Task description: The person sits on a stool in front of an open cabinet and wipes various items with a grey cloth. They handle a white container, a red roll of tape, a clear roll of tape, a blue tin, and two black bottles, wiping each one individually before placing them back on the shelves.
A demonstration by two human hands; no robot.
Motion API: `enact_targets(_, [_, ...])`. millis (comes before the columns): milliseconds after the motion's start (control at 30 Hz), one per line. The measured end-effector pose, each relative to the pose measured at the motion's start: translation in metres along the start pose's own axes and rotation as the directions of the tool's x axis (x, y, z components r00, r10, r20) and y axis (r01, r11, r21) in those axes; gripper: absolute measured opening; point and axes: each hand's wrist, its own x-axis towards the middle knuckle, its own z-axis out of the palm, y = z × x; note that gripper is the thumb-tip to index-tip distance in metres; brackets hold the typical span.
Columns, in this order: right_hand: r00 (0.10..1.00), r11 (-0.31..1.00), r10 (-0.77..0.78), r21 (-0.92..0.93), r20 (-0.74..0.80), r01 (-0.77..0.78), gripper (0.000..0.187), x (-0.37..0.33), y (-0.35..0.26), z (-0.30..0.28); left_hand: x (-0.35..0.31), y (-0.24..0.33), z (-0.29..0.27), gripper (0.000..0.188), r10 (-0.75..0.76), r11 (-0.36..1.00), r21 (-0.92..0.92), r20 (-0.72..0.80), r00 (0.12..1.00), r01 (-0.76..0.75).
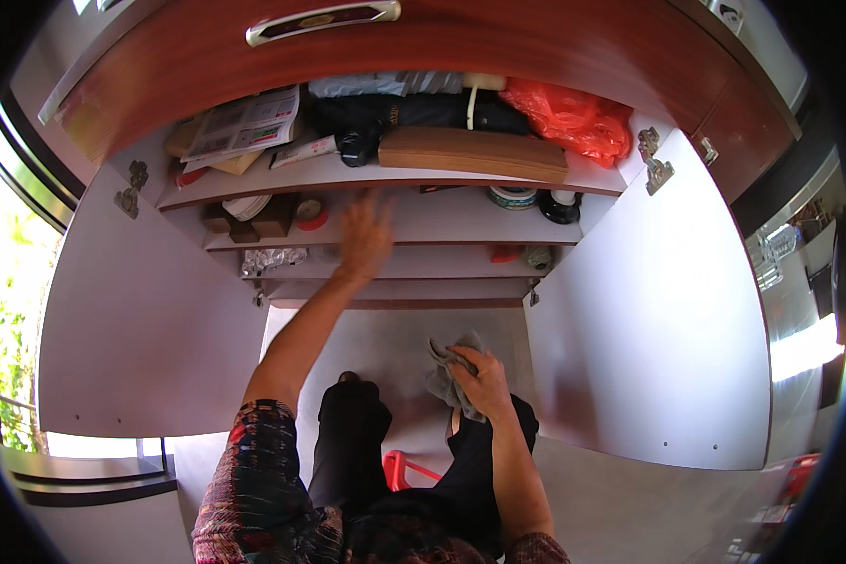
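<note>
Cloth (441,382) in right hand (482,380), doors (663,320) open

The cloth is pinched above the floor (348,340). The left hand (366,237), blurred, is before the second shelf (446,218); I cannot tell its grip. Opening seems done; what is left, I cannot judge.

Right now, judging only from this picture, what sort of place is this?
Probably a room in a home, though which is unclear: an open cabinet holds mixed odds and ends, including a red plastic bag, and a window shows greenery outside.

the left grip (366,237) is blurred; the right grip (485,383) hides part of the grey cloth (440,378).
</note>
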Motion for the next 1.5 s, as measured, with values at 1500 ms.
enact_targets(1500, [0.834, 0.951, -0.194, 0.108, -0.516, 0.288, 0.025, 0.001, -0.041, 0.012, -0.159, 0.119, -0.056, 0.024, -0.036, 0.285, -0.877, 0.393, 0.919, 0.387])
